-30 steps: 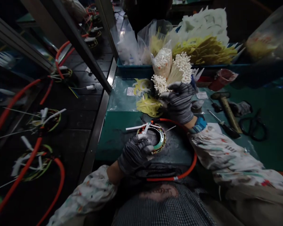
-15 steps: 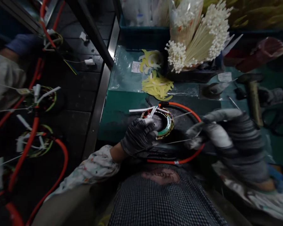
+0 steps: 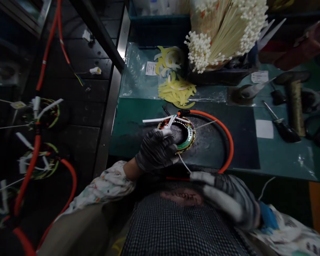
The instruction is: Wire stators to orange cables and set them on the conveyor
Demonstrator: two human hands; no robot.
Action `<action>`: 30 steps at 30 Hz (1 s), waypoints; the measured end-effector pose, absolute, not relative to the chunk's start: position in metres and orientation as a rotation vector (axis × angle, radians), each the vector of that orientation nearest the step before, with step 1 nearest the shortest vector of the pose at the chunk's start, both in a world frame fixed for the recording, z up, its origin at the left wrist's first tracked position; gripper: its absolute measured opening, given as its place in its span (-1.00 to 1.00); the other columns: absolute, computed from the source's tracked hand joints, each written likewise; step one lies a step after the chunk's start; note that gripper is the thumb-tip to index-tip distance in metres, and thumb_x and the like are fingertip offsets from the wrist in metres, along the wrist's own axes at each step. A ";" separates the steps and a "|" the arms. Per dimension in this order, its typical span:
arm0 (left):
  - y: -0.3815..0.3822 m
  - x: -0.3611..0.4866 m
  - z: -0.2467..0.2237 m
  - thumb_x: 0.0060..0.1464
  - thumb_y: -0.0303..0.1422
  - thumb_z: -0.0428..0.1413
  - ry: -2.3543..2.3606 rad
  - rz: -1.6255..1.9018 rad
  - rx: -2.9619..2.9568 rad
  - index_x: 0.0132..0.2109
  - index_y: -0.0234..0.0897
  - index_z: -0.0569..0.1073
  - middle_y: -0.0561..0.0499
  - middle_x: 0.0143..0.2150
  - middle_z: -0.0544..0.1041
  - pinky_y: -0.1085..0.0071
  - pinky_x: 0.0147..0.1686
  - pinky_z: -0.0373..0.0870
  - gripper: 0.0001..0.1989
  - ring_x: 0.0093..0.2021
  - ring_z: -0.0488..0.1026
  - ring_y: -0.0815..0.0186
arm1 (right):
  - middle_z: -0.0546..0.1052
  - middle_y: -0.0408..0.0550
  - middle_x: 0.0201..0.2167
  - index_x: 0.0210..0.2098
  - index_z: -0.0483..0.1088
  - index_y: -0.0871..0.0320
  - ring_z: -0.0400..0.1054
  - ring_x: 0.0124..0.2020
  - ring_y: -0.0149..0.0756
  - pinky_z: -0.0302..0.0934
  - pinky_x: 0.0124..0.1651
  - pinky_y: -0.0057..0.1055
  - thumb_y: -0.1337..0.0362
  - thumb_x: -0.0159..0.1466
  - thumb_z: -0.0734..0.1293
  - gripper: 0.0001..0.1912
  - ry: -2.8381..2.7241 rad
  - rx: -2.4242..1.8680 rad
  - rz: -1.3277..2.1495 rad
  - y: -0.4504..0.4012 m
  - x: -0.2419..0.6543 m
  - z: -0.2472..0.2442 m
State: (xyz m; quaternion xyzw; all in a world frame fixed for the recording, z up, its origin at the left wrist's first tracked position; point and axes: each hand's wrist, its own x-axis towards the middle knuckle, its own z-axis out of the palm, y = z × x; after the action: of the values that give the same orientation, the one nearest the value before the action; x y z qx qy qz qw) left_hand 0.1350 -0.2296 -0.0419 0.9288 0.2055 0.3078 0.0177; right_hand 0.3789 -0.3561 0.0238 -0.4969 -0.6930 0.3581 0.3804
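Observation:
A ring-shaped motor stator (image 3: 188, 144) with a green inner face and wound wires lies on a dark mat. My left hand (image 3: 157, 149), in a striped grey glove, is closed on its near left rim. White sleeves (image 3: 157, 120) and an orange cable (image 3: 230, 142) come off the stator's far side. From its near edge a white cord (image 3: 185, 164) runs down to my right hand (image 3: 226, 195), whose fingertips pinch it just off the table's front edge. Another cord end (image 3: 206, 124) sticks out to the right.
Yellow curved strips (image 3: 177, 90) lie on a plastic bag behind the stator. Past them stands a bundle of white-tipped sticks (image 3: 231, 39). A screwdriver (image 3: 285, 128) and a hammer (image 3: 295, 103) lie at right. On the left, more stators (image 3: 39, 161) with orange cables rest on dark slats.
My right hand has come down and left, from beside the stator to below the table's front edge. The near cord now slants downward. My left hand stays on the stator.

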 end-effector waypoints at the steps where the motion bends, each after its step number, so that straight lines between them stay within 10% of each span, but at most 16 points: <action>1: -0.229 0.135 -0.040 0.33 -0.10 0.28 0.623 0.941 2.888 -0.01 -0.21 0.58 -0.03 -0.02 0.74 0.06 0.08 0.60 -0.71 0.15 0.63 0.01 | 0.76 0.03 -0.15 0.05 0.64 0.09 0.70 -0.26 -0.22 0.58 -0.29 -0.38 0.25 0.45 0.38 -0.75 -1.840 -1.218 0.678 -0.350 0.372 0.017; 5: -0.224 0.135 -0.034 0.35 -0.20 0.27 0.566 0.952 2.771 0.01 -0.26 0.56 -0.06 0.09 0.74 0.10 0.16 0.64 -0.76 0.20 0.62 0.06 | 0.71 -0.08 -0.39 -0.10 0.66 0.09 0.59 -0.48 -0.32 0.42 -0.45 -0.47 0.19 0.51 0.38 -0.81 -1.975 -1.341 0.248 -0.320 0.359 -0.009; 8: -0.220 0.136 -0.035 0.35 -0.23 0.30 0.501 1.058 2.623 0.01 -0.24 0.55 -0.04 0.04 0.76 0.13 0.25 0.62 -0.79 0.12 0.68 0.17 | 0.76 0.03 -0.22 0.13 0.64 0.07 0.65 -0.38 -0.20 0.47 -0.40 -0.38 0.02 0.52 0.36 -0.63 -1.971 -1.529 0.203 -0.302 0.363 -0.019; 13: -0.216 0.139 -0.039 0.37 -0.21 0.29 0.467 1.048 2.666 -0.07 -0.20 0.59 0.05 -0.09 0.77 0.15 0.19 0.67 -0.83 -0.05 0.73 0.24 | 0.73 0.06 -0.33 -0.02 0.70 0.09 0.59 -0.45 -0.19 0.51 -0.37 -0.30 0.04 0.49 0.37 -0.67 -1.934 -1.533 0.380 -0.283 0.364 -0.018; 19: -0.217 0.140 -0.036 0.30 -0.20 0.34 0.486 1.068 2.655 -0.05 -0.20 0.64 0.01 -0.01 0.78 0.08 0.08 0.71 -0.80 0.06 0.70 0.10 | 0.76 -0.07 -0.06 -0.02 0.70 0.00 0.70 -0.03 -0.19 0.63 0.15 -0.15 0.18 0.52 0.38 -0.79 -1.580 -1.196 1.107 -0.265 0.372 -0.001; 25: -0.219 0.138 -0.035 0.36 -0.21 0.29 0.555 1.037 2.679 -0.09 -0.17 0.64 0.05 -0.08 0.77 0.14 0.10 0.69 -0.85 0.07 0.69 0.14 | 0.75 -0.08 -0.17 -0.13 0.70 0.01 0.66 -0.21 -0.24 0.65 -0.15 -0.26 0.23 0.40 0.51 -0.92 -1.604 -1.202 1.085 -0.271 0.376 0.003; 30: -0.221 0.133 -0.043 0.36 -0.14 0.29 0.576 0.875 2.683 0.07 -0.13 0.65 0.04 0.00 0.76 0.11 0.24 0.62 -0.75 0.18 0.66 0.11 | 0.75 -0.08 -0.18 -0.12 0.69 0.04 0.67 -0.16 -0.26 0.64 0.00 -0.24 0.28 0.43 0.49 -0.92 -1.676 -1.164 1.044 -0.272 0.375 -0.002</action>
State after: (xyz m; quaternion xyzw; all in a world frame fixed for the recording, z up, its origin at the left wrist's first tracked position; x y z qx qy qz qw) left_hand 0.1332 -0.2211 -0.0429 0.9236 0.1981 0.3011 0.1304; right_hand 0.3753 -0.2721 -0.0023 -0.4625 -0.6663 0.4152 0.4120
